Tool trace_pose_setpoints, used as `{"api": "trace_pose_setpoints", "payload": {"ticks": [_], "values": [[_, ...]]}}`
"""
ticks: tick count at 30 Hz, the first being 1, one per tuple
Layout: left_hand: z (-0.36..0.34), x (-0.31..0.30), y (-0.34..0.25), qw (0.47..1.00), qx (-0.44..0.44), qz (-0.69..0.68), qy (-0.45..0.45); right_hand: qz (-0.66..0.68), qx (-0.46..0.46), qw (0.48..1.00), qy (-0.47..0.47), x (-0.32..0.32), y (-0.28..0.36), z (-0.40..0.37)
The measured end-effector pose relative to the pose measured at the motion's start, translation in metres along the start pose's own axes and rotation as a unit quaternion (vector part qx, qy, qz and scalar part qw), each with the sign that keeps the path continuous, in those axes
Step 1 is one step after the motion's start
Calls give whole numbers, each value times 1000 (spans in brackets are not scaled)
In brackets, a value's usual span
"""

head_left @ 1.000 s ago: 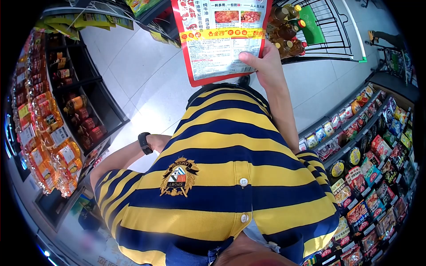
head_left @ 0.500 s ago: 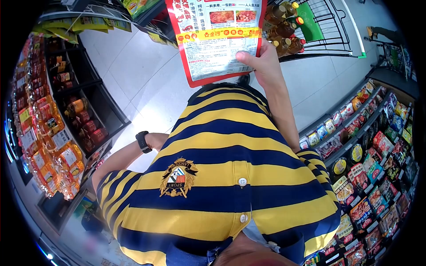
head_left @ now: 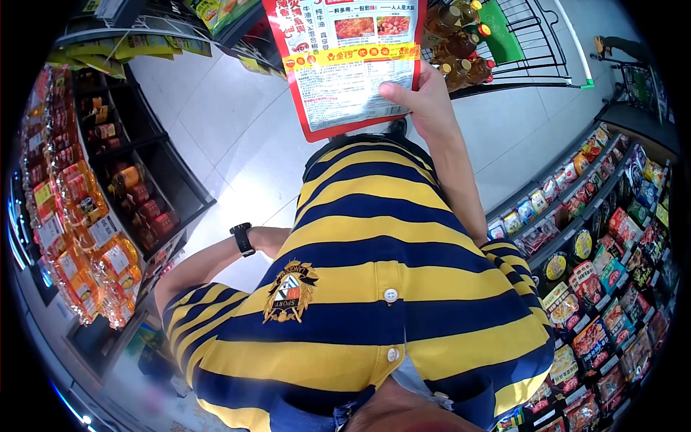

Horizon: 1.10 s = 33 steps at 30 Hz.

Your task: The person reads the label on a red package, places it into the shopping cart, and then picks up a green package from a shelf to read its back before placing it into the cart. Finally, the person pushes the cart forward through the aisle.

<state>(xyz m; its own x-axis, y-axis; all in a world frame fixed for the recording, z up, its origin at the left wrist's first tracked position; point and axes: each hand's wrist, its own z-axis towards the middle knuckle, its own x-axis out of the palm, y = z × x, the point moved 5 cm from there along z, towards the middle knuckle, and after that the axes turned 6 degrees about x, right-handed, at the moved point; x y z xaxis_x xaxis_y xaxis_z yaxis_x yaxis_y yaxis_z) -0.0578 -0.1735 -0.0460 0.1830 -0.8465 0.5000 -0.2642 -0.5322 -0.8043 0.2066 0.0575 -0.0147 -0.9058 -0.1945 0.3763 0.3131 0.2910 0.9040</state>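
My right hand (head_left: 430,106) grips a red-edged printed packet (head_left: 353,79) by its lower right side, thumb over the white back panel. The packet is upright in front of my waist, with a yellow band across it and two food pictures above; its top is cut off by the frame. At the left side of my striped shirt (head_left: 345,273) is my left hand (head_left: 270,240), a black watch (head_left: 242,240) on its wrist. Its fingers are hidden behind the shirt.
A cart (head_left: 568,43) carrying oil bottles (head_left: 458,45) stands just beyond the packet. Shelves of jars (head_left: 137,191) and orange-wrapped packs (head_left: 79,209) line the left; racks of packets (head_left: 594,288) line the right. At the far right is another person's leg (head_left: 625,49).
The packet and my right hand have shifted slightly left. My left wrist has moved a little to the right and down.
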Motion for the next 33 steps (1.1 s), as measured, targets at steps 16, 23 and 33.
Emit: {"api": "trace_pose_setpoints", "payload": {"ticks": [16,23,33], "values": [[21,-152,-179,714,362,-35,-599,3,33,999,-18,7,-6,4],[52,-160,-192,706,331,28,-625,-8,76,996,-37,0,-8,0],[47,-159,-183,708,326,6,-627,-29,80,996,-22,6,-12,2]]}}
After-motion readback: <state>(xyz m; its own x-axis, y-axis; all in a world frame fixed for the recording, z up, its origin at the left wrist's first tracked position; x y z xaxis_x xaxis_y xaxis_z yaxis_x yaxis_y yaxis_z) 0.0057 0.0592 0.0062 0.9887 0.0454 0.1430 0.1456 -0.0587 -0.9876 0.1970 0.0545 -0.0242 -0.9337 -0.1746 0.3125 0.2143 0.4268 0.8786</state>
